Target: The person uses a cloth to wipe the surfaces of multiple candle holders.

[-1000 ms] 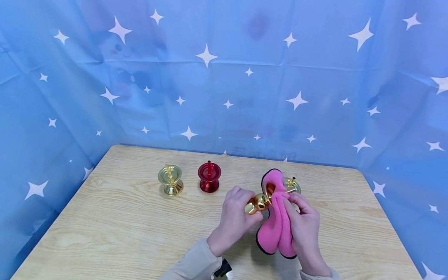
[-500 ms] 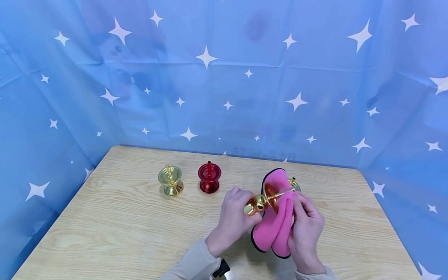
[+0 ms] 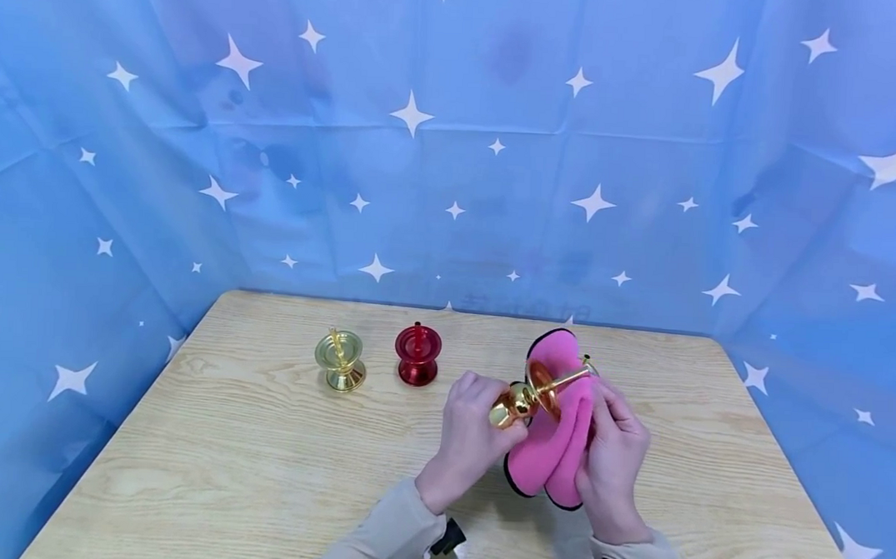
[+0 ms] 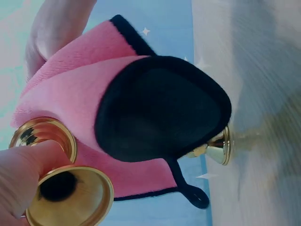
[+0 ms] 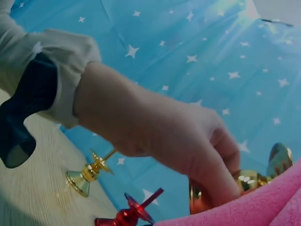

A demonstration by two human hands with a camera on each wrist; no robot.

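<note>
In the head view my left hand (image 3: 471,431) grips a gold candle holder (image 3: 521,402) by its foot. The holder lies tilted above the table, its dish and thin central stem pointing up to the right. My right hand (image 3: 614,458) holds a folded pink cloth (image 3: 538,458) with black edging, pinched near the stem's tip. The cloth spreads behind the dish and hangs below it. From the left wrist, the cloth's dark back (image 4: 164,108) and hanging loop show, with the holder's hollow foot (image 4: 91,197) facing the camera. Cloth and hand partly hide the stem's contact.
A second gold candle holder (image 3: 342,358) and a red one (image 3: 418,353) stand upright on the wooden table (image 3: 260,446), left of my hands. Another gold holder (image 4: 220,147) stands behind the cloth, mostly hidden. Blue star-printed fabric (image 3: 453,171) hangs behind the table.
My right hand has shifted slightly right, drawing the cloth outward along the stem. More of the stem and dish now shows. My left hand keeps its grip in nearly the same place.
</note>
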